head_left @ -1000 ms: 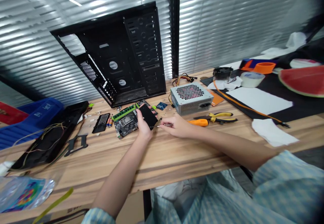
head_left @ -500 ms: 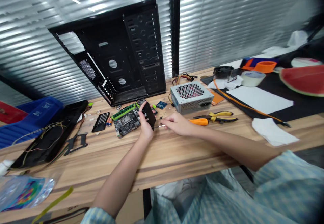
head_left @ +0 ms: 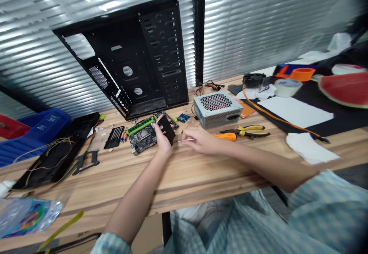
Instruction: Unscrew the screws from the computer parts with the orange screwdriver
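Workbench of striped light-brown wood (head_left: 184, 181), seen from the wearer's head. Left hand (head_left: 163, 139): the thumb and fingers grip a flat, black, rectangular panel (head_left: 167, 129) by its left side, the thumb on the near side and the other fingers largely hidden behind it. The panel is tilted, in front of the right part of a grey-and-black circuit board with bright green strips (head_left: 143, 134); whether the two touch cannot be told. Right hand (head_left: 201, 141): the thumb and forefinger pinch a slim, silver-coloured metal rod (head_left: 186, 140), held nearly level and pointing left. Its tip is at the panel's lower right edge; contact cannot be made out. The remaining fingers are curled, their tips hidden.

Behind the hands stands a large, black, open metal computer case (head_left: 129, 70). To its right, a grey metal box with a round perforated grille (head_left: 217, 108) rests on the wood, with a small blue circuit board (head_left: 183, 118) on its left. Nearer the right forearm lie yellow-and-black-handled pliers (head_left: 251, 131), just beside an orange-handled tool (head_left: 227, 136). Left of the circuit board with green strips are a black rectangular holder of slender metal pieces (head_left: 114, 137) and small orange-and-blue cylinders (head_left: 124, 136).
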`<act>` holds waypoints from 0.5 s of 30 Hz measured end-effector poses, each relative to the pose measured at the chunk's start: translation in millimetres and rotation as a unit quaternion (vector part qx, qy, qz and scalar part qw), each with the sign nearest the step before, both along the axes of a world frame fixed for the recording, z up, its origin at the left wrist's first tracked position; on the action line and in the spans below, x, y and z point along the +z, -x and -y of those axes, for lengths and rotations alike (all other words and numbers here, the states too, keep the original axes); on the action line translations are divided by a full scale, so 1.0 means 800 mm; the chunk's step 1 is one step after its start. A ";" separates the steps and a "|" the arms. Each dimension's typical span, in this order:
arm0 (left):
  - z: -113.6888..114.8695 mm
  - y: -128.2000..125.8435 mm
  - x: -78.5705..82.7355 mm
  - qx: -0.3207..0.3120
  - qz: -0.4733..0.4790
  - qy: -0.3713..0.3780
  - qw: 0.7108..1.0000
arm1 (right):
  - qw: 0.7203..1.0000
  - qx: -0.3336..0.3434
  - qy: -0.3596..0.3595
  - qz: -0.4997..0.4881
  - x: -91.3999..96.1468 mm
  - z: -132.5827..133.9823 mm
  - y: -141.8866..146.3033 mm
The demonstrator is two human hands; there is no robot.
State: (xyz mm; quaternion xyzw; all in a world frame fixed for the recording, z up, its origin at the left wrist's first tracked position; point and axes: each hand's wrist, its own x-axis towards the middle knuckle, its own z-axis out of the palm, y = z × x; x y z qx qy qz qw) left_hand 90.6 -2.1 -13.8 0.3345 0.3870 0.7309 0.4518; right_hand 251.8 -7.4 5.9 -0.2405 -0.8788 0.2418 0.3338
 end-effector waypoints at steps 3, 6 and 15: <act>0.000 -0.001 0.002 -0.005 0.017 0.016 1.000 | 1.000 -0.022 0.022 0.003 0.000 0.001 0.001; 0.001 -0.004 0.001 -0.013 0.018 0.016 1.000 | 0.996 -0.056 0.070 0.028 0.003 0.004 0.002; 0.000 -0.003 0.001 -0.008 0.001 0.017 1.000 | 0.985 -0.038 0.168 -0.016 0.006 -0.002 0.000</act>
